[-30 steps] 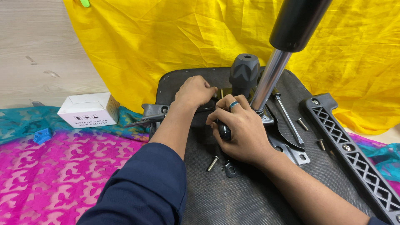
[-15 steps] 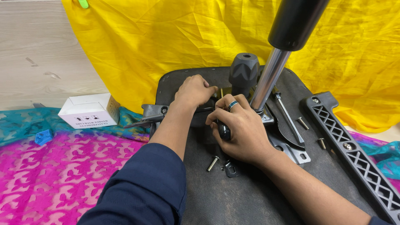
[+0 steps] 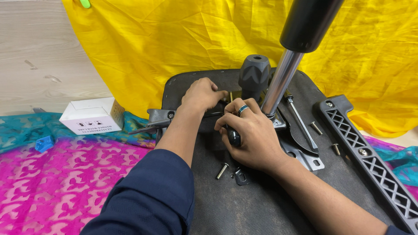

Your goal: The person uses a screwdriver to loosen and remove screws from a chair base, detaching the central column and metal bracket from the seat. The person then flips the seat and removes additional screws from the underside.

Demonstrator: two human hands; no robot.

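A loose bolt (image 3: 222,170) lies at 7 o'clock of your right hand (image 3: 252,137), which is closed around a dark screwdriver handle (image 3: 233,136) on the seat base (image 3: 244,204); at 11 o'clock, your left hand (image 3: 201,95) curls onto the metal mechanism (image 3: 162,116) beside the gas cylinder (image 3: 287,65)

The left arm (image 3: 152,191) wears a dark navy blue long sleeve. The right hand (image 3: 252,135) has a teal ring (image 3: 243,109) on one finger.
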